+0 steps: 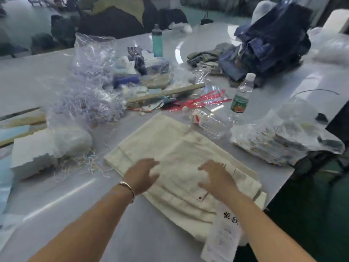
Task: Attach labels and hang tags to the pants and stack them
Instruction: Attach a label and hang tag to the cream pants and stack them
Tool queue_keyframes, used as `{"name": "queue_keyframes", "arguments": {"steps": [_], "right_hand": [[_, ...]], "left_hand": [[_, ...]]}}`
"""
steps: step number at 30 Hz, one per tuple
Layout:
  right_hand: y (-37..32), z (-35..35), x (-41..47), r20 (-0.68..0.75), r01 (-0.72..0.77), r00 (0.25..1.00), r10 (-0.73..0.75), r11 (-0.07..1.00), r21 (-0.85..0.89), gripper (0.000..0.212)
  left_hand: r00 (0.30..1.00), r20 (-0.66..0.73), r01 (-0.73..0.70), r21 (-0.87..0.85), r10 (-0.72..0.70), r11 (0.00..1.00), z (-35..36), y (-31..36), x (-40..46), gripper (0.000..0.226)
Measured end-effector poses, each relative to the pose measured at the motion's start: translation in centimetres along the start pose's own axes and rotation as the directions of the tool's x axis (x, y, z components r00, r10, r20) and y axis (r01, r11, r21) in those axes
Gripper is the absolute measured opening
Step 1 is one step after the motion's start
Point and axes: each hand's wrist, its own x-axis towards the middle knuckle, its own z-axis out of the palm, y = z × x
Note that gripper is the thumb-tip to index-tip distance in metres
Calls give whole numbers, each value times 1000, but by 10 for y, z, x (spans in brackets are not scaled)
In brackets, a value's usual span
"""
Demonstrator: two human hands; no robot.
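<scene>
On the near right part of a grey table [75,195] lie folded cream pants [175,148] — ribbed cloth, waistband and a metal stud toward the viewer, a white printed tag [222,237] hanging at the table edge. Left hand [142,175] and right hand [217,178] sit over the pants, fingers spread and blurred — gripping nothing

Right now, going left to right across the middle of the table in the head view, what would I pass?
White box → bag of plastic strings → cream pants → lying bottle → upright bottle → bag of tags.
</scene>
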Motion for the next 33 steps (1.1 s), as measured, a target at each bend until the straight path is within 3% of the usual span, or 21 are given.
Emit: {"name": "queue_keyframes", "arguments": {"steps": [3, 6, 9, 11, 13, 16, 21, 25, 29, 31, 33], "right_hand": [[-6, 28, -3, -2, 51, 999, -53, 976, -212, 48], [-6, 29, 2, -26, 4, 1000, -11, 967, -254, 46], [-24, 31, 2, -71, -32, 997, 8, 937, -349, 34], [-48, 41, -2, -156, 27, 985, -68, 968, -250, 28], [-82, 52, -8, -205, 178, 964, -167, 983, 36, 20], [-149, 64, -18, -188, 326, 942, -279, 894, 306, 12], [-273, 88, -42, -170, 526, 849, -500, 764, 373, 22], [-387, 113, -69, -151, 638, 753, -641, 654, 407, 31], [-515, 155, -114, -101, 704, 652, -752, 551, 448, 31], [-583, 177, -135, -89, 729, 600, -795, 497, 471, 24], [-650, 197, -154, -85, 751, 554, -828, 453, 480, 17]], "left_hand": [[984, 176, -20, 97, 2, 995, 41, 1, -11, 59], [972, 235, -40, 124, 10, 992, 40, -4, -14, 63], [986, 164, 10, -76, 2, 997, 27, -7, -31, 49], [998, 48, 46, -180, -38, 983, 17, -13, -54, 38], [994, -6, 102, -256, -107, 961, 4, -26, -84, 33], [945, -89, 256, -398, -314, 881, -19, -58, -138, 21], [717, -245, 431, -580, -653, 691, -73, -132, -256, 12], [446, -466, 460, -613, -764, 643, -126, -202, -359, 14], [152, -685, 586, -518, -712, 623, -183, -278, -466, 22], [61, -787, 733, -383, -614, 562, -213, -319, -515, 28], [23, -832, 833, -290, -554, 470, -243, -361, -561, 34]]}}
